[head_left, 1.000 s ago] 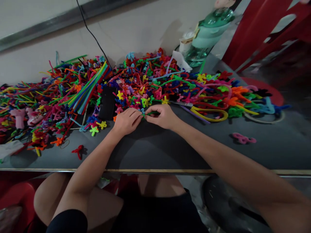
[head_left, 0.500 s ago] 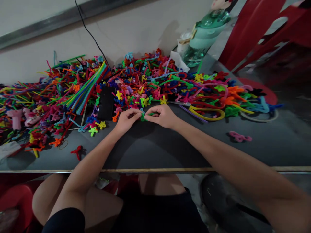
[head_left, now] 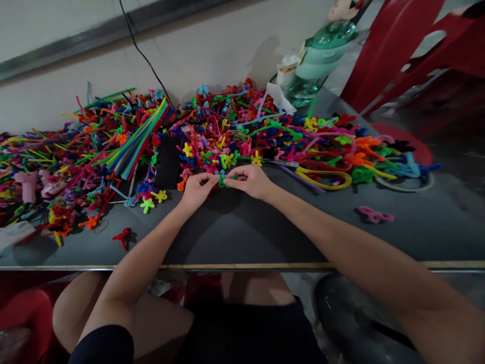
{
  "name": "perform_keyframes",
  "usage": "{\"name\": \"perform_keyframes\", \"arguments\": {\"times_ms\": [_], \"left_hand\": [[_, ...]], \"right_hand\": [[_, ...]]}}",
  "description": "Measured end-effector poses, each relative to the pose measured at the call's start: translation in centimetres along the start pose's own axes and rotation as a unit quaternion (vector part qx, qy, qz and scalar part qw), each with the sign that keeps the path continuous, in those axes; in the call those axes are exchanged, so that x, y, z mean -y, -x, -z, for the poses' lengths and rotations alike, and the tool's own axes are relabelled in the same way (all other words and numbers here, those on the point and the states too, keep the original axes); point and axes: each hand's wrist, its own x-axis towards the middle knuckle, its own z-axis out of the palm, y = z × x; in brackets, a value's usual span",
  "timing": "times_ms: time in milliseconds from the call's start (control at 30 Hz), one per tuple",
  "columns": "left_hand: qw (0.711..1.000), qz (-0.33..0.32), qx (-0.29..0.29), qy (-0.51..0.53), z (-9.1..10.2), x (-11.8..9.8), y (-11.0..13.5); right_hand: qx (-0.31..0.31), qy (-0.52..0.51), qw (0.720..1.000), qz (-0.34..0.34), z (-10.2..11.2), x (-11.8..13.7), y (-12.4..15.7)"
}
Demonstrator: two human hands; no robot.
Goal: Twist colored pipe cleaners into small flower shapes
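Centre frame, by pile edge: my left hand [head_left: 197,188] and right hand [head_left: 252,181] both pinch green stem [head_left: 223,181], part-twisted. Many flowers [head_left: 226,160] finished; straight bundle [head_left: 136,134] unbent.

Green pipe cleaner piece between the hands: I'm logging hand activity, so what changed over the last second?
The left hand lifted its fingers from lying over the small green fuzzy pipe cleaner piece into a fingertip pinch, so more of it shows. The right hand kept its pinch on the other end. Nothing was let go. The yellow-handled scissors, flat black rectangular device and colourful pipe cleaner pile stayed put.
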Motion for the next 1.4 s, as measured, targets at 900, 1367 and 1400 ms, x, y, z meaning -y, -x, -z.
{"name": "perform_keyframes", "arguments": {"times_ms": [900,1367,1400], "left_hand": [[0.995,-0.057,-0.052,-0.061,0.0,1.2,-0.4],[0.994,-0.074,-0.045,-0.070,0.4,0.5,-0.7],[0.995,-0.068,-0.043,-0.056,0.4,0.6,-0.7]], "right_hand": [[0.000,0.090,0.993,0.076,0.1,0.4,0.2],[-0.082,0.328,0.919,0.205,0.4,1.1,1.0],[-0.083,0.355,0.905,0.221,0.8,1.2,1.0]]}}
